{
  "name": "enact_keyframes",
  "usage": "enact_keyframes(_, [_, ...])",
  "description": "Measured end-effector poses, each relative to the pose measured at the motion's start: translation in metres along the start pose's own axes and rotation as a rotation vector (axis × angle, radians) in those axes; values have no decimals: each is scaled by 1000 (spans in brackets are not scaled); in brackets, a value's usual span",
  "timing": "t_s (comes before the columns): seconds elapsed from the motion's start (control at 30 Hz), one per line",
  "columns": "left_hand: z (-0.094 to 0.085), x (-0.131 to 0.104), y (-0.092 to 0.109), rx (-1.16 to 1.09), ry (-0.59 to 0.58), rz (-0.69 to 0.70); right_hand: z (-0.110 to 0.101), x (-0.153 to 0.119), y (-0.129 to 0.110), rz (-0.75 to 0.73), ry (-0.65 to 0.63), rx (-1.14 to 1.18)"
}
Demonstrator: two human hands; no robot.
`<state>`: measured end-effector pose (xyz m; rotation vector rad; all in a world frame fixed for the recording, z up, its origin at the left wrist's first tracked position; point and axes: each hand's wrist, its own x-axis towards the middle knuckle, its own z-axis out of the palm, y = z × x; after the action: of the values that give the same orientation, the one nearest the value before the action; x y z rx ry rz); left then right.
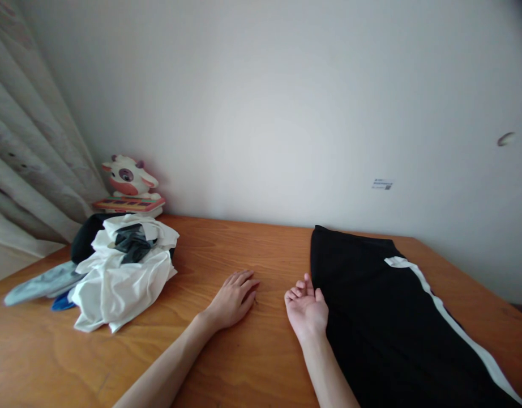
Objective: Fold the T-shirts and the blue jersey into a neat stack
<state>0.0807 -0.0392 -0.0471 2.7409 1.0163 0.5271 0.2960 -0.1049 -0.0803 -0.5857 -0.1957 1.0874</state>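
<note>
My left hand rests palm down on the wooden table, its fingers stretched out and nothing in them. Palm up, my right hand lies at the left edge of a black garment, with its fingers loosely curled and apart, holding nothing. The garment is spread flat on the right side of the table, with a white stripe running down its right side; its near end goes out of view. Left of my left hand is a crumpled white cloth with a dark grey printed patch.
A grey cloth, a blue piece and a black item lie by the white cloth on the wooden table. A cow-shaped toy keyboard stands in the back left corner, near the curtain. The wall borders the back.
</note>
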Motion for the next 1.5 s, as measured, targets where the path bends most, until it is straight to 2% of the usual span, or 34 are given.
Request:
enact_keyframes(0.1, [-1,-1,0,-3,9,10,4,-2,-15,-29,1,61])
enact_keyframes(0.2, [-1,-1,-2,-2,7,17,5,-2,-33,-48,74,165])
enact_keyframes(0.37, [1,-1,-3,2,6,13,-2,0,-58,-79,187,305])
enact_keyframes(0.43, [1,-1,-3,-7,15,18,-6,2,-63,-104,193,294])
enact_keyframes(0.6, [-2,0,0,-6,1,14,-17,7,-71,-202,126,110])
enact_keyframes(0.8, [1,-1,-3,-20,18,12,-18,8,-76,-271,226,188])
enact_keyframes(1.0, [6,-2,-7,-36,45,20,-22,12,-67,-331,200,38])
enact_keyframes(1.13, [6,-2,-7,-38,46,25,-23,16,-68,-357,243,-75])
enact_keyframes(1.27, [5,-1,-6,-25,38,25,-8,10,-67,-364,363,-244])
enact_keyframes(1.33, [5,-2,-6,-23,44,26,5,2,-59,-389,314,-382])
enact_keyframes(1.43, [3,-2,-5,-9,30,19,26,-14,-40,-394,32,-630])
enact_keyframes(1.5, [2,-1,-4,4,12,17,36,-21,-29,-356,-84,-699])
